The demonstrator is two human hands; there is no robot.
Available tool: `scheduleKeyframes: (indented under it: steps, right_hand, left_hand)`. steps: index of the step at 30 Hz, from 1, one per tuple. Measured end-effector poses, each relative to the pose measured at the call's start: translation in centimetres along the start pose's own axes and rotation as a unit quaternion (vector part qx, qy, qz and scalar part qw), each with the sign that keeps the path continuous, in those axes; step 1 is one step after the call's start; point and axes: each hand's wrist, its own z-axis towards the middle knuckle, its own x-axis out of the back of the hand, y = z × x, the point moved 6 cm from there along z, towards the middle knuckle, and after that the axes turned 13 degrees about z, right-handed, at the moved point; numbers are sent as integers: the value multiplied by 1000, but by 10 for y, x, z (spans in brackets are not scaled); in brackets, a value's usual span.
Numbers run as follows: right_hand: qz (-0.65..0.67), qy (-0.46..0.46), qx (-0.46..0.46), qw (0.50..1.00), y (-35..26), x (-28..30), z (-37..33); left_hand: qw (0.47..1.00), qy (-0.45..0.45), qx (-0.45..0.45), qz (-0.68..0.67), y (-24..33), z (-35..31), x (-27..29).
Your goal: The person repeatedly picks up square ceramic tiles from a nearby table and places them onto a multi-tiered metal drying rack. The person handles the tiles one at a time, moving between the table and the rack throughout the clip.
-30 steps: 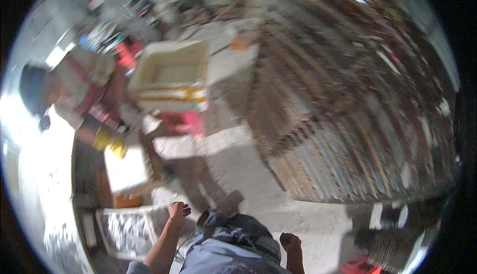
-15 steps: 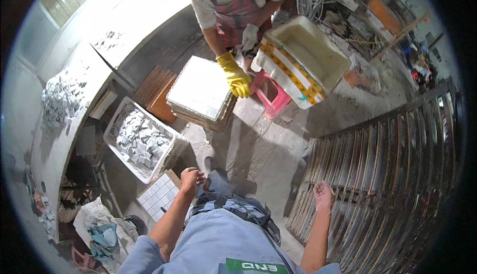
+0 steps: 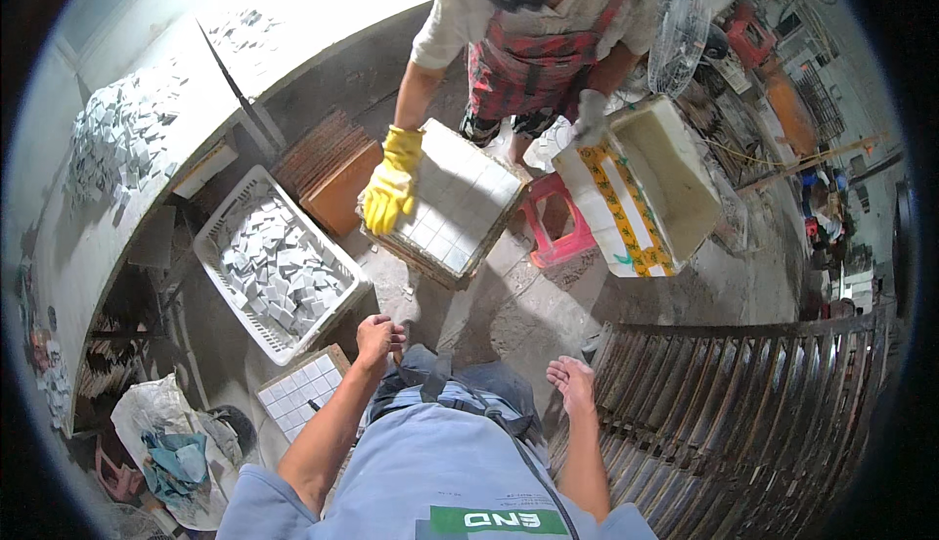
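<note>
My left hand (image 3: pixel 379 340) hangs in front of my waist. Its fingers are loosely bent, with nothing visible in them. My right hand (image 3: pixel 573 383) is out to the right, fingers half spread and empty, nearest a dark slatted rack (image 3: pixel 704 383). Just beyond my left hand stands a white plastic basket (image 3: pixel 279 352) of loose white tile pieces (image 3: pixel 279 271). Beside my left forearm lies a board of square white tiles (image 3: pixel 301 389). Farther ahead, a co-worker's yellow glove (image 3: pixel 392 188) rests on the edge of a stack of tiled boards (image 3: pixel 455 209).
A co-worker in a checked apron (image 3: pixel 533 66) stands ahead, a grey glove on a foam box (image 3: pixel 626 202) with yellow tape. Under it is a pink stool (image 3: pixel 562 222). A long white workbench (image 3: pixel 127 237) with tile pieces curves along the left. A sack (image 3: pixel 161 423) lies lower left.
The co-worker's yellow glove has shifted left, from the stack's right corner to its left edge. My view has turned somewhat, and my right hand appears closer to my body.
</note>
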Motion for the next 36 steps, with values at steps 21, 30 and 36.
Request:
scheduleKeyframes:
  steps: [21, 30, 36]
  right_hand:
    - [-547, -420, 207, 694, -40, -222, 136]
    - [-547, -372, 400, 635, -43, -273, 201]
    - [-572, -246, 450, 640, -89, -308, 277]
  left_hand:
    - [946, 157, 51, -279, -4, 27, -78]
    - [939, 167, 57, -295, -18, 73, -144]
    - [942, 178, 17, -285, -16, 113, -160]
